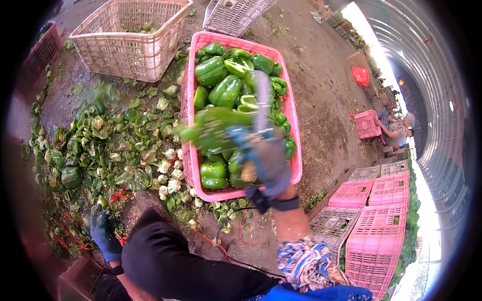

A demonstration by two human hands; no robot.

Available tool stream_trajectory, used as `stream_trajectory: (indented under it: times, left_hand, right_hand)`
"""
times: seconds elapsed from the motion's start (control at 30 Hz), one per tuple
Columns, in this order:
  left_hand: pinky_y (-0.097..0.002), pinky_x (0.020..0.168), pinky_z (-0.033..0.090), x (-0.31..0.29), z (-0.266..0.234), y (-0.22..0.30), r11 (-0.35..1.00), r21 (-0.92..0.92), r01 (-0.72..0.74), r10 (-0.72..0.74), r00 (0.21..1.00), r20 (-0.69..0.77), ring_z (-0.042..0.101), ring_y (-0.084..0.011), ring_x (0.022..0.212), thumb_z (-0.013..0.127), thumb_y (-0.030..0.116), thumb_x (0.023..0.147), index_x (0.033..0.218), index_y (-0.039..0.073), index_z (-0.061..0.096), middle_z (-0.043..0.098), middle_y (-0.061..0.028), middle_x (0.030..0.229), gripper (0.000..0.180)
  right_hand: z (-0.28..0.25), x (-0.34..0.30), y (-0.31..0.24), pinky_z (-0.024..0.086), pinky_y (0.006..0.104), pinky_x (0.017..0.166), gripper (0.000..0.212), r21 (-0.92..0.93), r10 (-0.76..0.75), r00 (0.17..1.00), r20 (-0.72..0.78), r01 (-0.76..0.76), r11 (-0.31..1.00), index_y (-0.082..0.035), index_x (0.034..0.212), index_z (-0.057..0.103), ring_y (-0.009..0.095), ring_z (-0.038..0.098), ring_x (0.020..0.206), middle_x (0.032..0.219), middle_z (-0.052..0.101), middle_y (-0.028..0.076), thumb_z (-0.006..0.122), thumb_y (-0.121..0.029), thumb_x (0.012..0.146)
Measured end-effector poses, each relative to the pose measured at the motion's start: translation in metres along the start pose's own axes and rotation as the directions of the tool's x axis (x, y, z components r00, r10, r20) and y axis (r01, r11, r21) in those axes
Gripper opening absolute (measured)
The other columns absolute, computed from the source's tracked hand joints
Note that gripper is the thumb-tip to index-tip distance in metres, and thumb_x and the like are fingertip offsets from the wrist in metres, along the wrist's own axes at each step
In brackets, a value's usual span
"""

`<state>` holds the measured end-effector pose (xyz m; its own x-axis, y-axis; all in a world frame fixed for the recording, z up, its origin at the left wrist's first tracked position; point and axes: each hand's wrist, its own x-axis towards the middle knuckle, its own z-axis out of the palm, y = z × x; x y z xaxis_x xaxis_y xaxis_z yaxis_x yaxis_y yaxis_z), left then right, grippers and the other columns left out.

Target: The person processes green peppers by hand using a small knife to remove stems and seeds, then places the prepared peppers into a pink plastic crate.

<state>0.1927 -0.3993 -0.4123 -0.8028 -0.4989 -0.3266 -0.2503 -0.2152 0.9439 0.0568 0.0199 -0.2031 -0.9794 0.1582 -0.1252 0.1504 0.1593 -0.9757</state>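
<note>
My right hand [271, 160], gloved and blurred by motion, is closed round a knife [262, 100] above a pink crate [294, 150]. The knife's blade points away from me. Beside the fingers is a smeared green pepper [216, 125]; whether the hand touches it I cannot tell. Whole and cut green bell peppers [211, 71] fill the crate. At the lower left, my left hand [104, 232] in a blue glove hangs beside my knee, fingers apart and holding nothing visible. Near it on the ground lies a green pepper [72, 177] among scraps.
Pepper trimmings [100, 135] and pale cores [174, 186] litter the ground left of the crate. A dirty whitish crate [118, 55] stands at the far left. Pink crates [376, 241] are stacked on the right. Farther off, a person [396, 131] is beside another pink crate [367, 124].
</note>
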Motion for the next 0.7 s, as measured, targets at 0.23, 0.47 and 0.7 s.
stream_trajectory:
  times: [0.23, 0.47, 0.7]
  left_hand:
    - [-0.0283, 0.084, 0.054, -0.015, 0.034, -0.018, 0.996, -0.041, 0.081, -0.077, 0.992, 0.098, 0.066, -0.0122, 0.097, 0.062, 0.008, 0.104, 0.129, 0.000, 0.073, 0.072, -0.0037, 0.113, 0.028]
    - [-0.0278, 0.078, 0.053, 0.014, 0.098, -0.021, 0.991, -0.037, 0.125, -0.110, 0.953, 0.281, 0.065, -0.0115, 0.089, 0.063, 0.008, 0.102, 0.127, 0.001, 0.074, 0.072, -0.0025, 0.106, 0.028]
    - [-0.0273, 0.072, 0.053, -0.006, 0.168, -0.059, 0.966, -0.051, 0.253, -0.216, 0.899, 0.380, 0.064, -0.0107, 0.082, 0.065, 0.008, 0.101, 0.125, 0.003, 0.076, 0.072, -0.0013, 0.099, 0.027]
  right_hand:
    - [-0.182, 0.079, 0.078, 0.048, 0.0296, 0.044, 0.022, -0.070, 0.047, 0.954, -0.298, -0.070, 0.995, -0.006, 0.089, 0.075, 0.011, 0.061, 0.050, 0.062, 0.065, 0.002, 0.082, -0.025, 0.097]
    - [-0.174, 0.102, 0.110, 0.049, 0.0308, 0.047, 0.027, -0.006, 0.038, 0.926, -0.375, -0.043, 0.999, 0.000, 0.096, 0.076, 0.012, 0.063, 0.052, 0.066, 0.065, 0.002, 0.080, -0.026, 0.098]
    - [-0.268, 0.196, 0.116, 0.053, 0.0357, 0.054, 0.026, -0.526, 0.094, 0.969, -0.230, -0.205, 0.826, 0.002, 0.095, 0.082, 0.014, 0.067, 0.061, 0.071, 0.074, 0.007, 0.080, -0.024, 0.094]
